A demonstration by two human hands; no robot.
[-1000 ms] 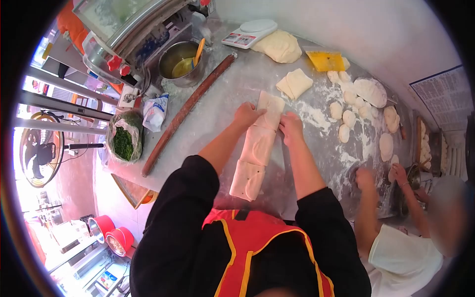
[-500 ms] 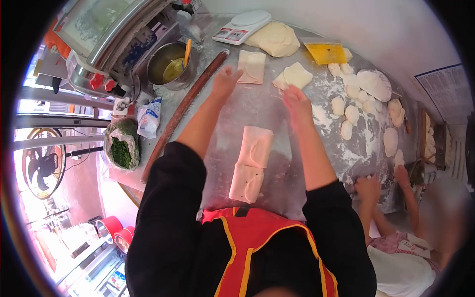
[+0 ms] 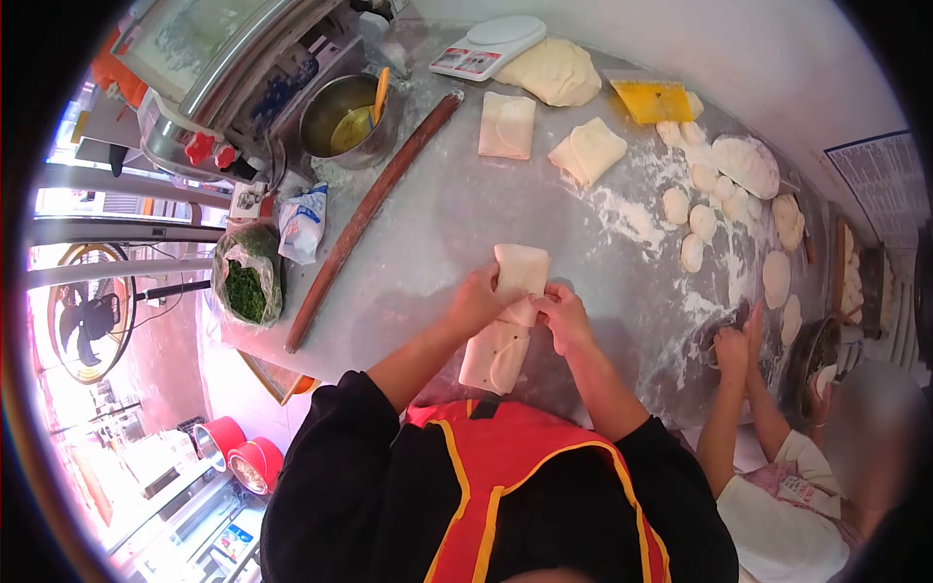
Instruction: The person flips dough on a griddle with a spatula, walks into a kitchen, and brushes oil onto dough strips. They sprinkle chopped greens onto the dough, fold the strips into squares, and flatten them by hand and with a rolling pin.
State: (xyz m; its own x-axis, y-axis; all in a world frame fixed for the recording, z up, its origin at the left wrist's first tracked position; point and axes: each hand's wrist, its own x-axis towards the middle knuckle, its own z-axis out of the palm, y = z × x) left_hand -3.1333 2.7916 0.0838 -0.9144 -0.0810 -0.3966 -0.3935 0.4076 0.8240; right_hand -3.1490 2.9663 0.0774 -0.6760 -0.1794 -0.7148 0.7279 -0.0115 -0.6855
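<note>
Two folded dough pieces lie end to end in front of me on the metal table [image 3: 428, 214]. My left hand [image 3: 478, 299] grips the left edge of the upper folded dough piece [image 3: 522, 267], and my right hand [image 3: 564, 316] pinches its lower right edge. The lower folded dough piece [image 3: 494, 358] rests just below my hands, near the table's front edge. Farther back sit another folded dough square [image 3: 506, 126] and, to its right, a tilted folded piece [image 3: 589, 151].
A long rolling pin [image 3: 374, 204] lies at left, near a metal bowl [image 3: 342, 121] and a bag of greens [image 3: 247, 282]. Behind are a scale [image 3: 489, 47] and large dough [image 3: 556, 73]. Several dough balls [image 3: 702, 222] and a co-worker's hands [image 3: 737, 345] are at right.
Both my hands have come down from beside the far folded pieces to the upper near piece and taken hold of its edges. The co-worker's hands have moved closer together.
</note>
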